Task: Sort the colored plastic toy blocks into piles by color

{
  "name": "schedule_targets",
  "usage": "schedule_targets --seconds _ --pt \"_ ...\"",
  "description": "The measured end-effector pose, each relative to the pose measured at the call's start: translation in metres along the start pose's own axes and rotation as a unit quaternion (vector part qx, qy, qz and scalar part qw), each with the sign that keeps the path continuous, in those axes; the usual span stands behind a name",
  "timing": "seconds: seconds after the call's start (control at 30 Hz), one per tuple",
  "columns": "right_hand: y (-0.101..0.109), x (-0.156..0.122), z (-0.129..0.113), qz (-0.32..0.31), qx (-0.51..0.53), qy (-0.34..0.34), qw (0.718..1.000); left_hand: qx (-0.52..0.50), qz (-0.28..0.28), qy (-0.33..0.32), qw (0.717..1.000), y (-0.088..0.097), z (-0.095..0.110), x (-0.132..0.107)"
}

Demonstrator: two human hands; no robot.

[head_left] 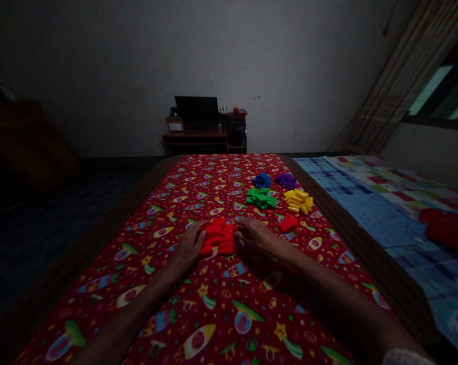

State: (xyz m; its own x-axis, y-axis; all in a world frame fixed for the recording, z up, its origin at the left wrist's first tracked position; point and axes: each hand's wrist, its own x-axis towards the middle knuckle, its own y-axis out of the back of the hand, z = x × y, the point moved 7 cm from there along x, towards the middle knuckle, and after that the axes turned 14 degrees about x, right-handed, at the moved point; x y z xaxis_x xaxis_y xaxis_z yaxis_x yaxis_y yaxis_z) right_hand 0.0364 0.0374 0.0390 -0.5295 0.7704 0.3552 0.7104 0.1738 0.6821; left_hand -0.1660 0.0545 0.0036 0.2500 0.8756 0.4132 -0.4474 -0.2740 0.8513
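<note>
A pile of small red rod-shaped pieces (220, 234) lies on the red patterned cloth (198, 309) between my two hands. My left hand (190, 242) rests along the pile's left side, its fingers stretched forward and touching the pieces. On the other side, my right hand (258, 236) has its fingers bent loosely and apart at the pile's right edge; its fingertips are partly hidden in dim light. A smaller group of red pieces (288, 223) lies beyond my right hand.
Further off sit piles of green (261, 198), yellow (298, 201), blue (262, 180) and purple pieces (285, 181). A desk (194, 135) with a dark monitor (197, 112) stands against the wall. Checked bedding (381, 213) and a red bundle (447, 230) lie at the right.
</note>
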Motion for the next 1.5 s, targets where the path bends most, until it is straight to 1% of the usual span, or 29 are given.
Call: schedule_targets --seconds 0.07,0.1,0.17,0.23,0.33,0.43,0.53,0.6,0.67,0.7,0.73,0.77,0.8,0.87,0.93,0.97,1.0,1.07,1.13,1.2,1.27,1.3,1.37,1.5 --pt "-0.019 0.014 0.001 -0.028 -0.012 -0.005 1.0 -0.005 0.003 -0.001 1.0 0.002 0.001 0.0" --pt "-0.025 0.019 0.005 -0.034 -0.015 -0.016 0.999 -0.007 0.006 -0.001 1.0 0.002 0.001 0.0" --pt "-0.027 0.026 0.016 -0.026 -0.008 -0.043 0.999 -0.012 0.011 -0.003 1.0 0.002 0.001 -0.001" --pt "-0.018 0.027 0.027 -0.006 0.002 -0.071 0.997 -0.015 0.013 -0.007 1.0 0.001 0.0 -0.002" --pt "0.01 0.017 0.04 0.022 -0.02 -0.089 0.996 -0.017 0.012 -0.017 1.0 0.001 0.001 -0.002" --pt "0.051 -0.003 0.055 0.065 -0.067 -0.101 0.99 -0.02 0.013 -0.025 0.999 0.002 0.003 -0.002" --pt "0.086 -0.025 0.075 0.079 -0.129 -0.143 0.978 -0.02 0.016 -0.023 0.999 0.003 0.003 -0.001" --pt "0.103 -0.035 0.084 0.093 -0.179 -0.168 0.965 -0.02 0.019 -0.022 0.999 0.002 0.002 -0.001" --pt "0.11 -0.036 0.083 0.119 -0.21 -0.161 0.957 -0.018 0.019 -0.024 0.999 0.002 0.002 -0.001" --pt "0.107 -0.032 0.078 0.127 -0.209 -0.14 0.959 -0.016 0.018 -0.025 0.999 0.002 0.001 -0.001" --pt "0.1 -0.026 0.07 0.126 -0.199 -0.11 0.966 -0.014 0.015 -0.026 0.999 0.001 0.001 -0.001" --pt "0.089 -0.018 0.06 0.116 -0.18 -0.077 0.974 -0.014 0.013 -0.028 0.999 0.001 0.002 -0.002" --pt "0.074 -0.008 0.049 0.096 -0.158 -0.045 0.982 -0.014 0.012 -0.03 0.999 0.001 0.002 -0.002" --pt "0.036 0.009 0.025 0.039 -0.116 0.014 0.992 -0.015 0.011 -0.037 0.999 0.0 0.003 -0.002" --pt "-0.002 0.02 0.001 -0.022 -0.096 0.062 0.993 -0.018 0.011 -0.045 0.999 -0.001 0.004 -0.002" --pt "-0.018 0.023 -0.008 -0.04 -0.093 0.082 0.991 -0.02 0.011 -0.048 0.999 -0.001 0.005 -0.002" --pt "-0.029 0.024 -0.016 -0.043 -0.094 0.101 0.989 -0.023 0.011 -0.05 0.998 -0.001 0.005 -0.002" --pt "-0.041 0.022 -0.025 -0.035 -0.1 0.128 0.986 -0.031 0.014 -0.05 0.998 -0.001 0.005 -0.002" --pt "-0.041 0.019 -0.024 -0.023 -0.103 0.135 0.985 -0.037 0.018 -0.048 0.998 -0.001 0.004 -0.003" --pt "-0.031 0.017 -0.016 -0.023 -0.101 0.123 0.987 -0.036 0.022 -0.051 0.998 -0.001 0.004 -0.004" --pt "-0.014 0.014 -0.006 -0.02 -0.1 0.103 0.989 -0.029 0.025 -0.059 0.998 -0.001 0.006 -0.005" --pt "-0.002 0.011 0.0 -0.011 -0.103 0.09 0.991 -0.026 0.028 -0.063 0.997 -0.001 0.006 -0.005" --pt "0.026 0.003 0.011 0.027 -0.117 0.062 0.991 -0.022 0.035 -0.068 0.997 -0.001 0.008 -0.005" --pt "0.081 -0.023 0.037 0.101 -0.164 -0.012 0.981 -0.017 0.027 -0.07 0.997 -0.002 0.009 -0.005"
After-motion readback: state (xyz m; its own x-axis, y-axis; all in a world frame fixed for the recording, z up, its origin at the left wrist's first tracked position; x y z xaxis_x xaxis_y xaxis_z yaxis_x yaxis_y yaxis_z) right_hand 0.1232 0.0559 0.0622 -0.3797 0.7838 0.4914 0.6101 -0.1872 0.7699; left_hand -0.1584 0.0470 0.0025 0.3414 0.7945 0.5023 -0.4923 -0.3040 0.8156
